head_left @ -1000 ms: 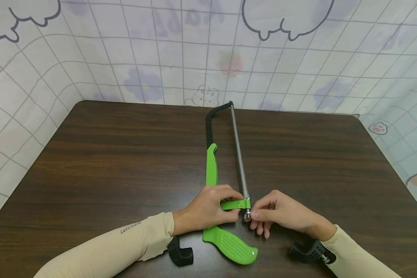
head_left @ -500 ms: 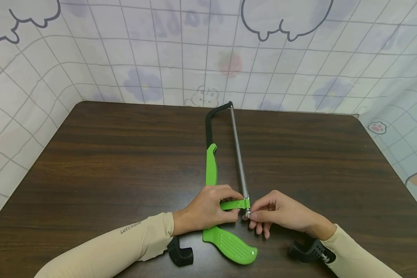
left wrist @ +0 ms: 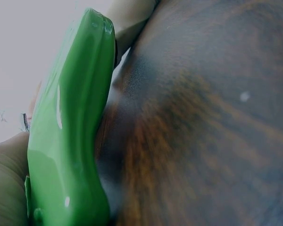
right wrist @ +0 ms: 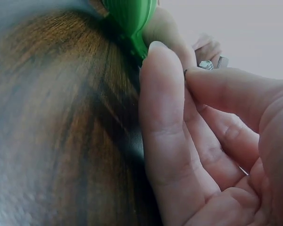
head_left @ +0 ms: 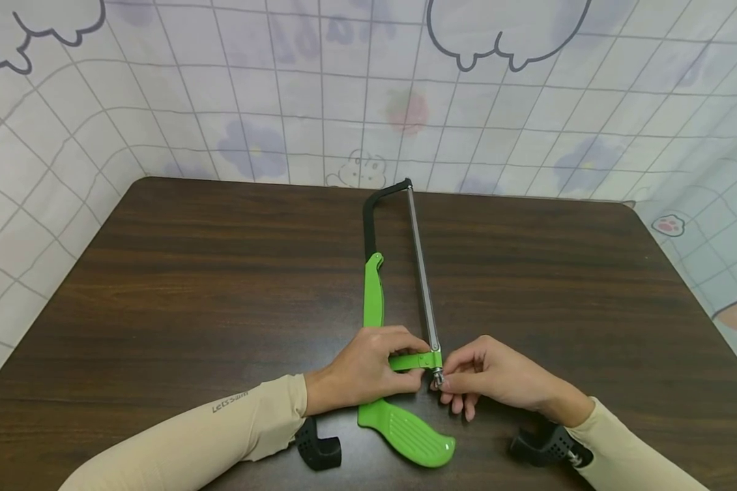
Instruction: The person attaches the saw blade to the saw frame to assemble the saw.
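A hacksaw lies on the table, with a green handle [head_left: 408, 436], a black front frame [head_left: 369, 221] and a straight silver blade bar [head_left: 422, 266]. My left hand [head_left: 365, 365] grips its short green crosspiece [head_left: 413, 361] between thumb and fingers. At the near end of the bar, my right hand [head_left: 497, 375] pinches a small silver wing nut [head_left: 439, 379] with thumb and index finger; the other fingers are loosely bent. Up close in the left wrist view stands the green handle [left wrist: 73, 122]. Fingers partly hide the wing nut [right wrist: 206, 65] in the right wrist view.
The dark wood tabletop [head_left: 221, 273] spreads around the saw. A pale grid-patterned curtain [head_left: 338, 102] hangs behind the table and at both sides. Black wrist mounts [head_left: 319, 447] sit under both cream sleeves, close to the table.
The wing nut's wings lie at a different angle, and the right fingertips have shifted slightly around it. The left hand and the saw have stayed in place.
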`<state>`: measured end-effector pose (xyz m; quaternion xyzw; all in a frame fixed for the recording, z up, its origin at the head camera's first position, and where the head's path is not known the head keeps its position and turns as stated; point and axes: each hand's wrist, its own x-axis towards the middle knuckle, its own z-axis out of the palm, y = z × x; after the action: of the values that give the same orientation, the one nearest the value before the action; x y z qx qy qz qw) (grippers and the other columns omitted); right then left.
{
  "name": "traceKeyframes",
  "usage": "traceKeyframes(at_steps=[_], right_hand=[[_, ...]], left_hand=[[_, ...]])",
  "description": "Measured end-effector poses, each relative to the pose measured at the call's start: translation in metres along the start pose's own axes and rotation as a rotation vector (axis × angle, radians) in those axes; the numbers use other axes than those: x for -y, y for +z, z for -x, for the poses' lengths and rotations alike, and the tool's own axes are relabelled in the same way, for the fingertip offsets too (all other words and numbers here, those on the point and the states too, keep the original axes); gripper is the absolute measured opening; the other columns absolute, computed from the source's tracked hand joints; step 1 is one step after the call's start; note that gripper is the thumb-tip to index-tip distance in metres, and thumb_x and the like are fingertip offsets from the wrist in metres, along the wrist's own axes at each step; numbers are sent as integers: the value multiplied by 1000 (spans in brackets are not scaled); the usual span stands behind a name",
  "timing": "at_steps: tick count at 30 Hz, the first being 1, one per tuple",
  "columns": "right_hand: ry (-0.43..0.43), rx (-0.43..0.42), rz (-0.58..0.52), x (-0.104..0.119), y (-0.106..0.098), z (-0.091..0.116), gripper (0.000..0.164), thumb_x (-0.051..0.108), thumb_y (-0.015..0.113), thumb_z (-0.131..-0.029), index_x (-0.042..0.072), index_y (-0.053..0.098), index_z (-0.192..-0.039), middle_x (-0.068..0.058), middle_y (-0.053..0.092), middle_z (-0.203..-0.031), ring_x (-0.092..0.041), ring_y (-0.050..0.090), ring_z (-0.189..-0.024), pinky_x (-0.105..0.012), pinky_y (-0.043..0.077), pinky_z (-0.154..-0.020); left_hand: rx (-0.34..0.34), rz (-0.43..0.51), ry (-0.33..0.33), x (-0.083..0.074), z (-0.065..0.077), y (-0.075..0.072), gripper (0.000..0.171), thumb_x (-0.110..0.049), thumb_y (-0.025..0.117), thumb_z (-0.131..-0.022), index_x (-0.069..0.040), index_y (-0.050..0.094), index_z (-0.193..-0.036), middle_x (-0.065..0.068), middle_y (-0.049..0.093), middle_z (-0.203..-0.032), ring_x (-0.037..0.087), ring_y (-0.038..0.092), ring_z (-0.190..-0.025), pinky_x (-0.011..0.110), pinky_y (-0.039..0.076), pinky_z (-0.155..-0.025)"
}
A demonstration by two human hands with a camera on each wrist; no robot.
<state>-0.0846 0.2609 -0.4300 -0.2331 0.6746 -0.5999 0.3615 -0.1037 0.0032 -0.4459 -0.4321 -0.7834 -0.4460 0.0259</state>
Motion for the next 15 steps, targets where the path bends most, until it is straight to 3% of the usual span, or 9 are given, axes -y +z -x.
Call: traceKeyframes(at_steps=[15], right_hand=[[-56, 27, 20, -2, -3, 3, 22, 5, 65, -99, -12, 70, -112, -8, 79, -92, -8, 74, -71, -40, 63, -66]], left_hand=[[-12, 0, 21, 1, 1, 1, 24, -8, 76, -85, -10, 78, -108, -1, 76, -95, 3, 62, -79, 8, 50, -73]])
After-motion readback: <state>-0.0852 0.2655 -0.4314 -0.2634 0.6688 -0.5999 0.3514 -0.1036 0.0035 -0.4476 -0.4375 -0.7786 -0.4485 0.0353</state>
